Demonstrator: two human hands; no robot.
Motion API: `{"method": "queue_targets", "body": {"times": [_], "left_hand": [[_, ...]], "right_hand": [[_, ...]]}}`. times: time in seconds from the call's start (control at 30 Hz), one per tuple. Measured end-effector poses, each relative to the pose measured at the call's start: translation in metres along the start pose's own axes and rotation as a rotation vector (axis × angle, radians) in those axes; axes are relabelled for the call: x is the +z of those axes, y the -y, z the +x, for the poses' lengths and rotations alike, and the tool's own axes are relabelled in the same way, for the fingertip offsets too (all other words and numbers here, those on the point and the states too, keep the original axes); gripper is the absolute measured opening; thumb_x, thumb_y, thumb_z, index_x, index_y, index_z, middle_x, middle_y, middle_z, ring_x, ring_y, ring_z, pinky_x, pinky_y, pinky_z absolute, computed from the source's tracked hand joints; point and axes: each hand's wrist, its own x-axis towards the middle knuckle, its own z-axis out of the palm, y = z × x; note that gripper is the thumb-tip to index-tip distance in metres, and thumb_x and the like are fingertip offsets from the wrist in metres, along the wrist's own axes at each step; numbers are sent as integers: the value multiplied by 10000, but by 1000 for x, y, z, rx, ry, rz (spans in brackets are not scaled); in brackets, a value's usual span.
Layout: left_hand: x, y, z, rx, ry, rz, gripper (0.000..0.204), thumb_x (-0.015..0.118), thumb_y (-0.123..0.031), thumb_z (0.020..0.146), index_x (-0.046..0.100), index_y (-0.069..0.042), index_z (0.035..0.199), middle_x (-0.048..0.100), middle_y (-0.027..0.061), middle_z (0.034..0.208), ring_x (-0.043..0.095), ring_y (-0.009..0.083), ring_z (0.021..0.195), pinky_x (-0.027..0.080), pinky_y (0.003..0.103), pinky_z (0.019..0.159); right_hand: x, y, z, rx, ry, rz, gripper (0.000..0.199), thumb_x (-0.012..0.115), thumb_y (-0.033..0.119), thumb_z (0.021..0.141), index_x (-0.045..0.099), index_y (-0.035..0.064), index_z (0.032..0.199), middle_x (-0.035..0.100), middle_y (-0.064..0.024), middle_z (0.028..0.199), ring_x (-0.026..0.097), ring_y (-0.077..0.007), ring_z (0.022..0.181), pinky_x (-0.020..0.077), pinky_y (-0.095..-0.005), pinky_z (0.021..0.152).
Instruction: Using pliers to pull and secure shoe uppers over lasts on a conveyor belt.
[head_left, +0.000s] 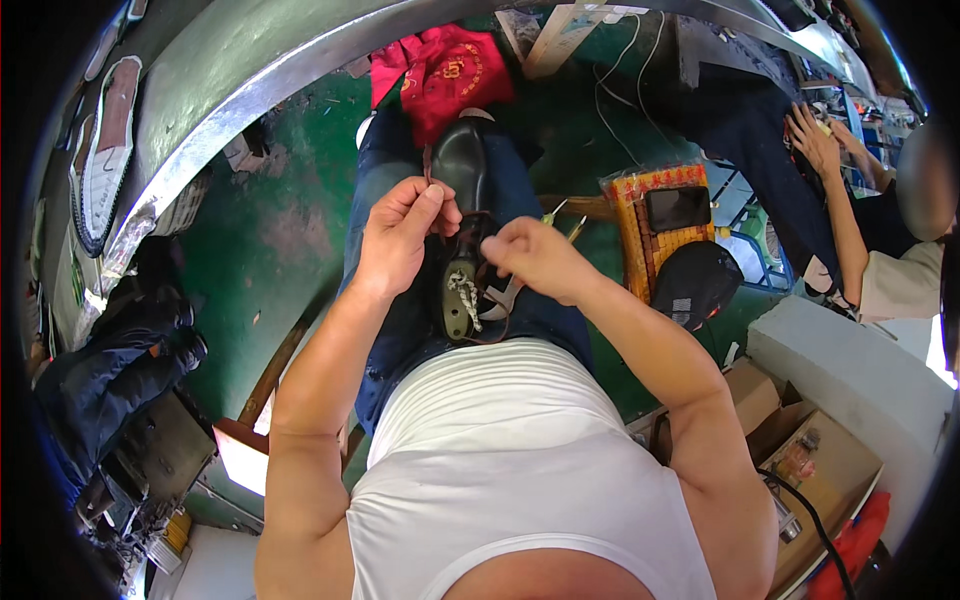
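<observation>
A black leather shoe point(462, 165) lies along my lap between my thighs, its toe pointing away from me. At its near end an olive-green shoe last point(457, 317) shows, with holes and a mottled whitish cord or cloth strip point(465, 286) on it. My left hand point(405, 225) is closed in a pinch at the shoe's left side, with a thin brown strip point(428, 162) at its fingertips. To the right of the shoe, my right hand point(538, 257) has its fingers curled together. Whatever it may hold cannot be made out. A thin brown cord point(507, 318) loops beside the last.
A red cloth point(455, 75) with yellow printing lies beyond my knees. Right of my leg stands an orange woven seat point(640, 215) bearing a phone point(678, 208) and a black cap point(697, 283). A metal-edged bench point(250, 105) curves across the far left. Another person's hands point(815, 140) work at right.
</observation>
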Motion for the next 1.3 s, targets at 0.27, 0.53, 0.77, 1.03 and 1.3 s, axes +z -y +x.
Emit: {"method": "queue_targets", "body": {"times": [0.27,0.53,0.77,1.03,1.3], "left_hand": [[1,-20,16,-142,275,355,180,551,-160,1010,620,-9,1078,647,56,937,600,132,805,491,273,747],[21,-38,17,-193,484,605,260,591,-217,991,673,25,1044,684,56,890,599,113,833,487,304,795],[12,-64,35,560,858,1347,113,675,-101,815,658,-32,903,642,71,912,634,219,883,495,339,778],[-4,-50,39,1169,621,1483,173,657,-156,698,625,-58,837,631,72,986,623,242,894,494,353,712],[-8,-41,35,1191,469,1327,231,704,-115,645,653,-43,858,639,78,987,627,258,898,505,364,718]], "right_hand": [[-28,26,-9,127,411,468,177,616,170,943,615,-4,907,644,-64,735,611,-128,620,490,-265,602],[-41,115,3,-1101,150,-596,266,532,275,1015,605,22,976,640,-40,832,628,-149,771,505,-309,703],[-42,64,49,-165,403,267,280,452,91,1010,558,12,1256,652,-61,957,643,-113,706,519,-242,573],[-43,72,47,-140,507,23,277,504,89,992,605,20,1242,577,9,736,495,-54,547,356,-209,449],[-45,53,69,-179,550,128,279,677,84,892,658,3,1158,639,29,828,538,-26,661,376,-182,530]]}}
